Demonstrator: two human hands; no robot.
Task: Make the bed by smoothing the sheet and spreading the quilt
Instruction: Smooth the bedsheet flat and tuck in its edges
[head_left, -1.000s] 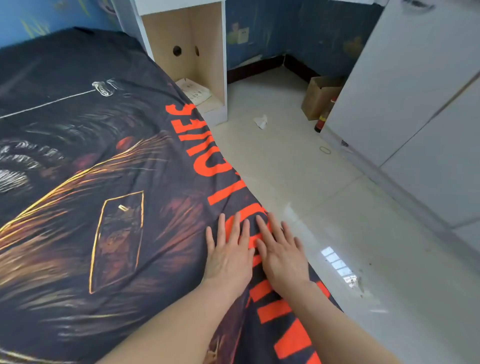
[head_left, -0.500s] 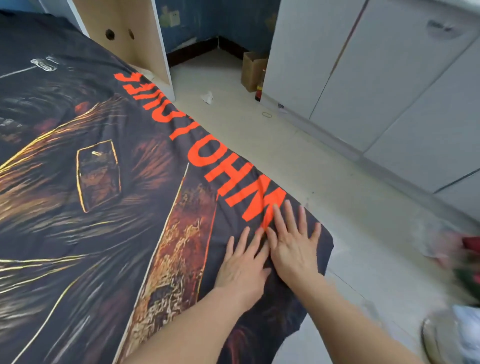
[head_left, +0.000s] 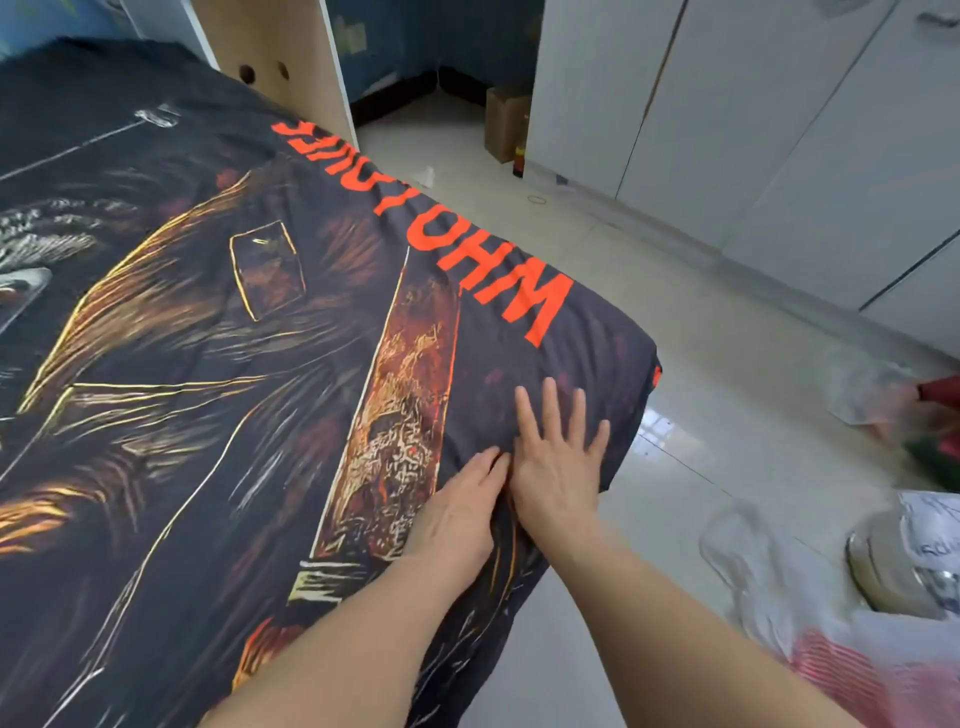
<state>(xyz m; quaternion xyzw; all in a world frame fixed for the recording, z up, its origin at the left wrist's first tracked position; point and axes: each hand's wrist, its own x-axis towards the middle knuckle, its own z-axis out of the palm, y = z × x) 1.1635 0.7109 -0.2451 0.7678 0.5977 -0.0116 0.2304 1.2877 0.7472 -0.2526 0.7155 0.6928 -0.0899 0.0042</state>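
The dark printed quilt (head_left: 218, 364) covers the bed. On its near right corner we see the left hand (head_left: 457, 512) lying flat, fingers relaxed, touching the right hand (head_left: 558, 467), which presses the quilt with straight spread fingers, grasping nothing. Farther right stand white cabinets (head_left: 779, 130).

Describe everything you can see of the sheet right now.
The sheet is dark, thin-looking cloth printed with gold and rust streaks and orange lettering along its floor-side edge. It lies mostly flat over the bed, wrapping the near corner, with small creases there. The left hand and right hand press on it side by side near that corner.
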